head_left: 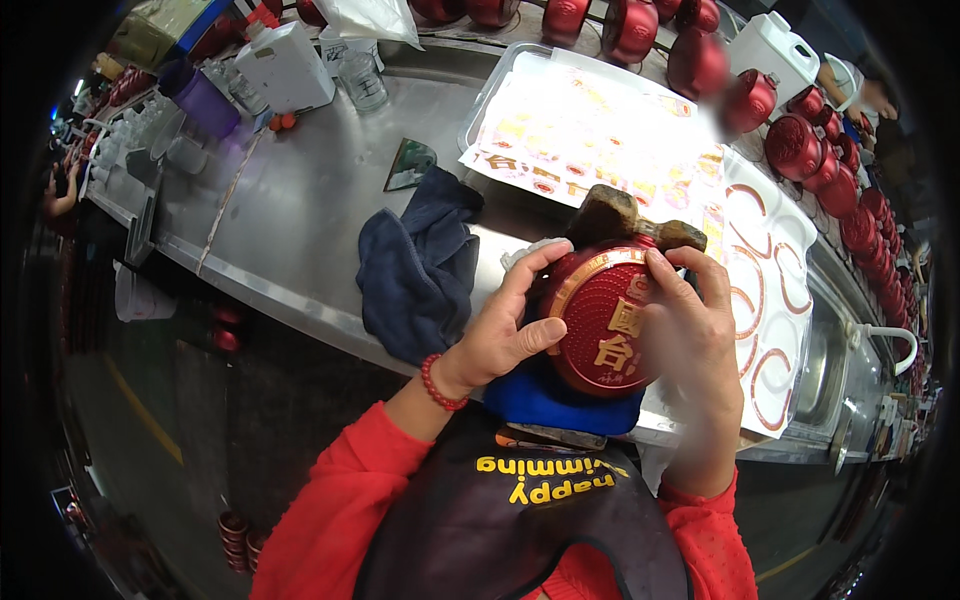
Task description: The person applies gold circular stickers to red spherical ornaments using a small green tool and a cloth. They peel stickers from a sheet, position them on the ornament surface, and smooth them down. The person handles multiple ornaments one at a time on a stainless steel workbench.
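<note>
A round, flat-sided red bottle (602, 325) with gold raised characters and a gold band (590, 275) curving along its upper left edge rests in front of me on a bright blue cloth (560, 402). Around its left side wrap the fingers of my left hand (508, 328), the thumb lying over its face. My right hand (698, 310) grips the upper right edge, a fingertip pressed near the band's end; part of this hand is blurred. Behind the bottle's neck stands a worn brown wooden rest (608, 212). A crumpled white wipe (527, 256) shows beside my left fingertips.
A dark blue towel (420, 265) lies left on the metal bench (300, 215). Decal sheets (600, 125) fill a tray at the back, with curved gold bands on a white sheet (790, 330) at right. Rows of red bottles (795, 148) line the far side. A sink (825, 375) is beyond.
</note>
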The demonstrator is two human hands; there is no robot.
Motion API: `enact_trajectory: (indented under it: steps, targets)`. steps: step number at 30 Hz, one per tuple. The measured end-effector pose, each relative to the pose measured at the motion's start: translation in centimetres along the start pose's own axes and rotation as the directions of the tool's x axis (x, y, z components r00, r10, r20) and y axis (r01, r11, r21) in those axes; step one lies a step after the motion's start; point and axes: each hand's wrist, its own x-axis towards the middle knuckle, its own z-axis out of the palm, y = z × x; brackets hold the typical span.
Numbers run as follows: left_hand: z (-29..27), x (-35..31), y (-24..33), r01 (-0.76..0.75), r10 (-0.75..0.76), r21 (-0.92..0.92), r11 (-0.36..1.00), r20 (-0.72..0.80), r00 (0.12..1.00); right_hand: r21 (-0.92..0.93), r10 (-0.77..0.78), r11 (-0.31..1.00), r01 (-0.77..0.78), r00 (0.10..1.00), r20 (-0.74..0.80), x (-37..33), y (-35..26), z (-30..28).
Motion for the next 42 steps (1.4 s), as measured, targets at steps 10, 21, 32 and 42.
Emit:
enact_trajectory:
  steps: [10,21,32,42]
  targets:
    - [-0.3,-0.4,-0.9,-0.044,0.045,0.150,0.988,-0.001,0.999,-0.045,-0.057,0.997,0.058,0.998,0.026,0.2,0.0,-0.1]
    - [-0.4,-0.8,-1.2,-0.078,0.081,0.306,0.949,0.003,0.997,0.077,0.006,0.997,-0.009,0.999,0.034,-0.2,0.5,-0.5]
    - [0.6,-0.8,-1.2,-0.110,0.138,0.296,0.949,-0.076,0.987,0.003,-0.012,1.000,0.012,1.000,0.027,-0.5,0.9,-0.5]
    - [1.0,1.9,2.7,-0.343,0.442,0.687,0.641,0.035,0.896,0.117,0.069,0.991,-0.071,0.997,0.014,-1.1,1.4,-0.9]
